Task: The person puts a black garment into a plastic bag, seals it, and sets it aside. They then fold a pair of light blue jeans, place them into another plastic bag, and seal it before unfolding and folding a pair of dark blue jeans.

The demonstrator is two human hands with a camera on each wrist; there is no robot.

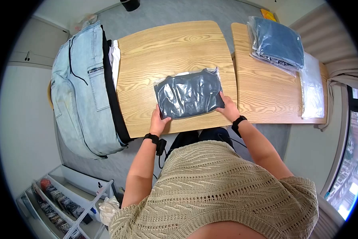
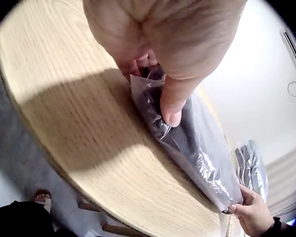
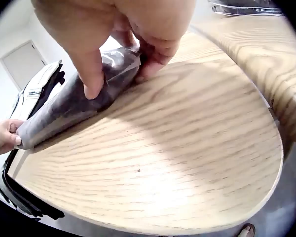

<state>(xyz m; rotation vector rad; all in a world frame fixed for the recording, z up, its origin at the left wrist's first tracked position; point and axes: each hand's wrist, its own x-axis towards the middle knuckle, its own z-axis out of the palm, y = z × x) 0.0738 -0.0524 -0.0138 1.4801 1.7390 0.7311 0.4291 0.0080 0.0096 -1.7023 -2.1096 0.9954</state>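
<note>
A dark folded garment in a clear plastic bag (image 1: 190,95) lies near the front edge of the wooden table (image 1: 171,47). The left hand (image 1: 158,121) grips its left end; in the left wrist view that hand (image 2: 163,44) has its thumb on top of the bag (image 2: 187,143) and its fingers at the side. At the other end the right hand (image 1: 228,108) holds the bag, and the right wrist view shows this hand (image 3: 118,34) with thumb on the upper face of the package (image 3: 71,106) and fingers round its end.
Light blue jeans (image 1: 81,87) and black clothing are piled left of the table. On a second table (image 1: 266,93) at the right lie a stack of bagged blue garments (image 1: 278,42) and clear plastic bags (image 1: 312,87). A divided storage box (image 1: 67,211) stands at lower left.
</note>
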